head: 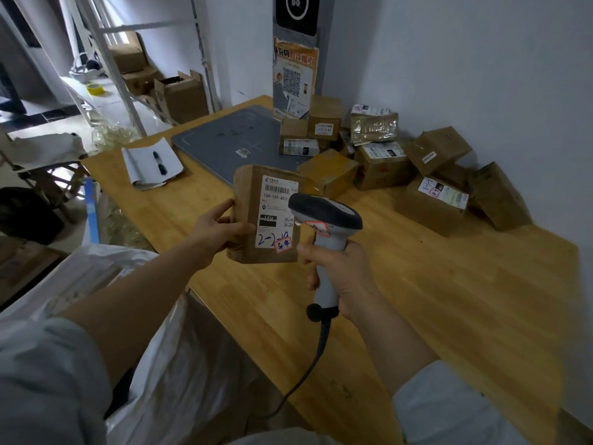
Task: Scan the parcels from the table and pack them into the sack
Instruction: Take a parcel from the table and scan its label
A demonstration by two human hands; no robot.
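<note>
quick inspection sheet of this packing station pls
surface: light wooden table, dry
job's things: brown paper parcel with white label held up; pile of brown cardboard parcels by the wall; white plastic sack at the table's left edge
clutter: white notepad with black pen; grey flat pad
grips: left hand holds the parcel; right hand holds grey handheld scanner, aimed at its label
cables: black cable runs down from the scanner
surroundings: white metal rack; orange poster with QR code
</note>
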